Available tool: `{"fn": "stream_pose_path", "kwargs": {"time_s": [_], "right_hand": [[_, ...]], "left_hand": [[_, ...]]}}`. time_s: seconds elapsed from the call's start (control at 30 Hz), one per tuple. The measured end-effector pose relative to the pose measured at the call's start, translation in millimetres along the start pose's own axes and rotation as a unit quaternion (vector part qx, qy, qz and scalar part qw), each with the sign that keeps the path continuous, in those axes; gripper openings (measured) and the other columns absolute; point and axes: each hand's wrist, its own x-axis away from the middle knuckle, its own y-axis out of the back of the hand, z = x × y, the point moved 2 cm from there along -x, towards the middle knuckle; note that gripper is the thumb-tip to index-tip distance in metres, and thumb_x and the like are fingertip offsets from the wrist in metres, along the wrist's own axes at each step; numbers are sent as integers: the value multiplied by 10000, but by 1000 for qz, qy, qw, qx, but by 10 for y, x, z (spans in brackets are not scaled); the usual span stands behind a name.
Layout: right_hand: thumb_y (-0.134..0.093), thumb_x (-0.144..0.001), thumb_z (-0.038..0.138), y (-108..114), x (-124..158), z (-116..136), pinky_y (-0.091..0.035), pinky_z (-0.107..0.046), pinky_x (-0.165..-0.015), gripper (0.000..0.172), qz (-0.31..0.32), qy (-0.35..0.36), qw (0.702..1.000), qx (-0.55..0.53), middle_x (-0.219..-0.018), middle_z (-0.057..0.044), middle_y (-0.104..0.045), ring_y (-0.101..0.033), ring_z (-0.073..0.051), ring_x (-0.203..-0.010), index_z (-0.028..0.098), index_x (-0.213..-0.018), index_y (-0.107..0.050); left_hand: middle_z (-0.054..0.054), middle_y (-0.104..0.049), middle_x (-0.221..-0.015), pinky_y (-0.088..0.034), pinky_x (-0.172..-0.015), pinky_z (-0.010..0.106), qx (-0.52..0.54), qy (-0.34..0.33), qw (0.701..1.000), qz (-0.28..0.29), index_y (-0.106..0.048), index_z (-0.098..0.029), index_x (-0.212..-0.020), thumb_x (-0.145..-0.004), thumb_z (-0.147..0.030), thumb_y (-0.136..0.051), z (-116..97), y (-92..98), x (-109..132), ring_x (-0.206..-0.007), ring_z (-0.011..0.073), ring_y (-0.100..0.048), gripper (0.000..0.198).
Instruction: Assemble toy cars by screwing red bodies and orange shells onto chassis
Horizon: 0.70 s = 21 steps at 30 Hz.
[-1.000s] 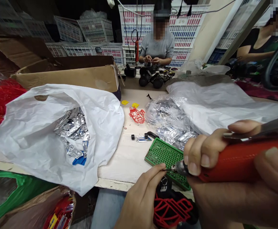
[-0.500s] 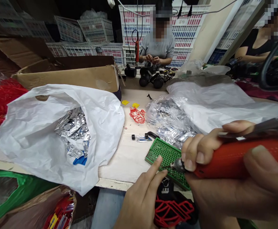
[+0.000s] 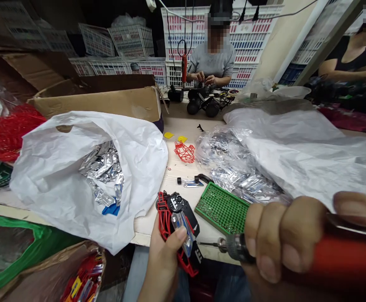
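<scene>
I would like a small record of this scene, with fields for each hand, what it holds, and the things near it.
Left hand: holds a red and black model car frame
Right hand: holds a red electric screwdriver, its bit pointing toward the frame
Nearest item: green perforated tray
Also on bench: white plastic bag with silver foil packets
Across bench: co-worker, both hands at work

The white bench (image 3: pixel 173 172) holds a green board (image 3: pixel 222 208) and plastic bags (image 3: pixel 50 167).
</scene>
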Motion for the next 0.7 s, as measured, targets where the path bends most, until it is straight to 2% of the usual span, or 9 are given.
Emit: {"fn": "stream_pose_path", "kwargs": {"time_s": [0.07, 0.13, 0.27, 0.37, 0.5, 0.6, 0.7], "right_hand": [[-478, -1039, 455, -113, 44, -42, -367, -295, -393, 215, -8, -18, 997, -69, -525, 61, -487, -394, -110, -315, 332, -1025, -654], [-497, -1047, 426, -154, 61, -48, -390, -287, -407, 199, -12, -23, 997, -77, -529, 64, -516, -436, -106, -326, 324, -1009, -664], [-475, -1070, 375, -161, 60, -47, -407, -278, -418, 224, -26, -22, 997, -66, -528, 66, -542, -480, -108, -343, 310, -1004, -679], [-540, -1038, 415, -171, 56, -88, -412, -275, -431, 174, 8, -34, 996, -87, -559, 63, -559, -517, -113, -379, 308, -1044, -677], [-571, -997, 472, -147, 69, -145, -414, -289, -449, 173, 52, -40, 993, -95, -588, 62, -550, -508, -120, -391, 334, -1071, -643], [-540, -1002, 500, -106, 97, -182, -402, -312, -450, 183, 42, -38, 996, -68, -570, 54, -531, -476, -144, -382, 350, -1041, -636], [-589, -962, 535, -88, 113, -220, -390, -333, -458, 194, 36, -38, 998, -46, -563, 50, -512, -455, -163, -386, 363, -1035, -640]], "left_hand": [[-20, -675, -698, -505, -614, 221, 8, -4, 1000, 3, -709, -179, -957, -621, -441, -896, 6, -5, 8, -641, 144, -611, 465], [-21, -668, -700, -526, -643, 235, 15, -5, 1000, 1, -699, -189, -963, -607, -444, -910, 25, 0, 17, -687, 169, -646, 486], [16, -716, -793, -580, -821, 325, 42, -7, 999, 5, -680, -197, -959, -594, -416, -922, 52, -6, 25, -925, 273, -722, 490], [46, -754, -891, -580, -876, 367, 46, -4, 999, 13, -674, -191, -1001, -602, -408, -914, 57, -13, 24, -977, 295, -726, 514], [34, -764, -884, -580, -890, 366, 44, 0, 999, 1, -654, -195, -1066, -610, -410, -910, 59, -7, 29, -972, 286, -736, 566], [36, -781, -910, -588, -855, 340, 33, 3, 999, -23, -635, -196, -1112, -637, -415, -897, 50, -11, 40, -945, 270, -752, 585], [73, -804, -1021, -601, -864, 379, 35, 10, 998, -45, -609, -194, -1190, -671, -399, -872, 40, -30, 46, -986, 298, -766, 617]]}}
